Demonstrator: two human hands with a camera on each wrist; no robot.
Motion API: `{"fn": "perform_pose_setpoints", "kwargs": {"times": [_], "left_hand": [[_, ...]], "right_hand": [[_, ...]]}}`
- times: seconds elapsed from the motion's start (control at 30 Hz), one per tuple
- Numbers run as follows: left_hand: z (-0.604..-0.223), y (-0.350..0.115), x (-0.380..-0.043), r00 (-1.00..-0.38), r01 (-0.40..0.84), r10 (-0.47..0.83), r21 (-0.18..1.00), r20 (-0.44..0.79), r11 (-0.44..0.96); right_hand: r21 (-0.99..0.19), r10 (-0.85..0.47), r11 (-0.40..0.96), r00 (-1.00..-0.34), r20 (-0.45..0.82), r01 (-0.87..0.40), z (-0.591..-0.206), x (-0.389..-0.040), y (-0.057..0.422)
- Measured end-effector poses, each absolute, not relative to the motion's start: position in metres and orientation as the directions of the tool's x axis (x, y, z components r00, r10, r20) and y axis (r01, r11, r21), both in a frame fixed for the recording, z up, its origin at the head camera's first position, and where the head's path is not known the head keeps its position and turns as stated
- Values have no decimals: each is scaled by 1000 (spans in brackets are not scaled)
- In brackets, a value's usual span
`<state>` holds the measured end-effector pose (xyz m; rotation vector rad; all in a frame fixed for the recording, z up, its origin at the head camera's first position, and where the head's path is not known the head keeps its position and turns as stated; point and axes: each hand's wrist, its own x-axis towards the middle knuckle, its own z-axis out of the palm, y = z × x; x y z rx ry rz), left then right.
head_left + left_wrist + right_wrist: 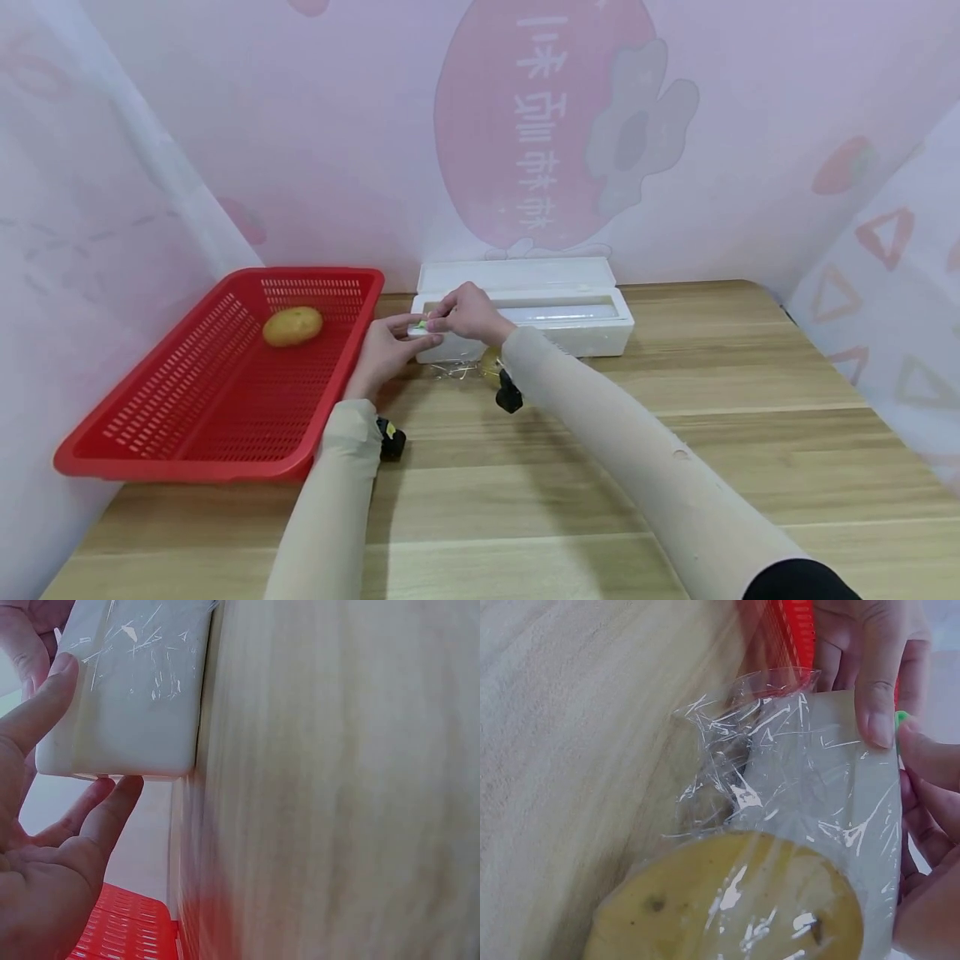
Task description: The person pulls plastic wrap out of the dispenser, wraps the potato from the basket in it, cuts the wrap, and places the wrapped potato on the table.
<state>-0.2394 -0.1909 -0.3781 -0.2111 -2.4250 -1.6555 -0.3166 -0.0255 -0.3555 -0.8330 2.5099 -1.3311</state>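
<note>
A white cling film box stands at the back of the table with its lid up and a film roll inside. My left hand grips the box's left end, thumb on the front face and fingertips against the end face. At that same corner my right hand pinches a small green tab between thumb and finger. Clear film hangs wrinkled down the box's front. Under film, a potato lies before the box; my right forearm partly hides it in the head view.
A red plastic basket stands to the left, close beside my left hand, with another potato in it. Behind the box rises a pink printed backdrop. The wooden table extends in front and to the right.
</note>
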Motion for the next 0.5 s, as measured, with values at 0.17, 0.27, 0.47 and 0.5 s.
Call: {"fn": "perform_pose_setpoints", "kwargs": {"times": [0.17, 0.27, 0.47, 0.5], "left_hand": [[-394, -198, -252, -965, 242, -1, 889, 263, 388], [-399, -200, -257, -964, 239, -8, 884, 264, 402], [-402, -201, -258, -967, 218, -29, 882, 253, 419], [-402, -201, -257, -967, 214, -35, 882, 251, 420]], "right_hand": [[-801, -564, 444, -820, 99, -402, -354, -317, -24], [-792, -570, 447, -815, 105, -415, -354, -316, -22], [-768, -595, 457, -796, 111, -449, -355, -315, -19], [-762, -601, 459, -791, 113, -457, -355, -314, -19]]}}
